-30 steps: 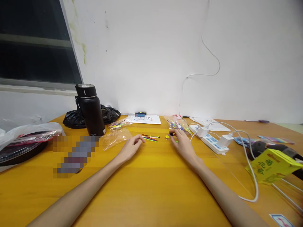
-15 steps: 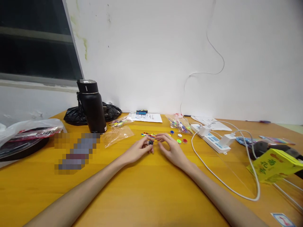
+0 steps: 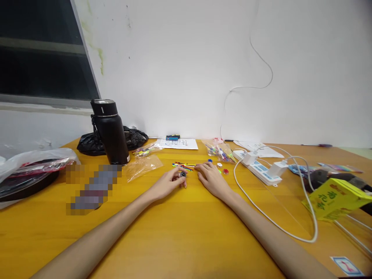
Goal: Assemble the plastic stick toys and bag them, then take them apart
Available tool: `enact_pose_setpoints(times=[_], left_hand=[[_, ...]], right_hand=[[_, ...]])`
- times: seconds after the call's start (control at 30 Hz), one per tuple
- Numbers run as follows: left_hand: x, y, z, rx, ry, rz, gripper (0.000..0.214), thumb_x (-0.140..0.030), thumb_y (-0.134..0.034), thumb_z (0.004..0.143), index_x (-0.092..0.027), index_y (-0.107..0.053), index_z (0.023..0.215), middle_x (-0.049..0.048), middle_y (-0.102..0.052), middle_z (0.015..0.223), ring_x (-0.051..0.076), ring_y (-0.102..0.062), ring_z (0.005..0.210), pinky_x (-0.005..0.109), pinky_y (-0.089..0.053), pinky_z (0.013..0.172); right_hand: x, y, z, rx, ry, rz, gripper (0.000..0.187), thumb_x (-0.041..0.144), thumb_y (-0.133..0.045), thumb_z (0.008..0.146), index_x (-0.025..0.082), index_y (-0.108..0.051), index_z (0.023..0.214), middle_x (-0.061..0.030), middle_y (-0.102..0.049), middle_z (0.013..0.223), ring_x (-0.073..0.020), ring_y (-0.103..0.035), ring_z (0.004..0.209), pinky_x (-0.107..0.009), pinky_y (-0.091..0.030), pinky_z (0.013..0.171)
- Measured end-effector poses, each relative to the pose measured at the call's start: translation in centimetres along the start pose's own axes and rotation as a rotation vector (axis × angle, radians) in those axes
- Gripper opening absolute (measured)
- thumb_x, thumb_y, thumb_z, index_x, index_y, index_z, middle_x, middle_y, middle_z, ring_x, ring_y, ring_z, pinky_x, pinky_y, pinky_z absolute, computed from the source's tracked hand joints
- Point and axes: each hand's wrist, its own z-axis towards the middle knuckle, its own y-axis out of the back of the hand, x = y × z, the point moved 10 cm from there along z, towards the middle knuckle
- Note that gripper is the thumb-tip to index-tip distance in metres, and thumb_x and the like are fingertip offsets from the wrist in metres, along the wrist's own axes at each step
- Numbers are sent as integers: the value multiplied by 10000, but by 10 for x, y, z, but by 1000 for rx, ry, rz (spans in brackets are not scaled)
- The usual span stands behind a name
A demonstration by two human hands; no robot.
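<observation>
Between the fingers of my left hand (image 3: 165, 185) is a small dark round piece (image 3: 183, 174), gripped by thumb and fingertips. My right hand (image 3: 215, 180) lies low over the table, fingers stretched forward and holding nothing that I can see. Its fingertips are at the right end of a small pile of thin coloured sticks (image 3: 183, 166), red, yellow and blue; whether they touch it I cannot tell. Just beyond and right of that hand lie small round pieces: a blue one (image 3: 209, 160), a white one (image 3: 219, 165) and a red one (image 3: 226, 171). A green one is partly hidden.
A black bottle (image 3: 110, 133) and an empty clear bag (image 3: 143, 167) stand and lie at left. Behind are a paper sheet (image 3: 181, 143), a screwdriver (image 3: 173, 137) and a bag of coloured parts (image 3: 218, 150). At right: a power strip (image 3: 263, 174), looped white cable (image 3: 315, 228) and yellow box (image 3: 334, 199).
My right hand has moved away from the left hand, to the right and down beside the coloured sticks. The left hand keeps hold of the dark round piece. The view has shifted slightly.
</observation>
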Motion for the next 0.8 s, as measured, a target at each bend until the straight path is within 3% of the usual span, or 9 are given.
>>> enact_pose_setpoints(times=[0.23, 0.8], left_hand=[[1, 0, 1, -3, 7, -1, 325, -390, -533, 957, -190, -565, 1211, 58, -698, 856, 190, -625, 827, 332, -458, 838], [-1, 0, 0, -1, 9, 4, 312, -376, -538, 962, -183, -570, 1205, 64, -700, 848, 190, -624, 820, 345, -460, 836]], right_hand=[[-8, 10, 0, -73, -76, -38, 123, 226, -540, 962, 207, -643, 1028, -80, -672, 1057, -257, -549, 1045, -389, -432, 922], [-21, 11, -3, -84, -143, -93, 102, 234, -564, 942, 189, -633, 882, -96, -664, 977, -266, -582, 977, -388, -430, 883]])
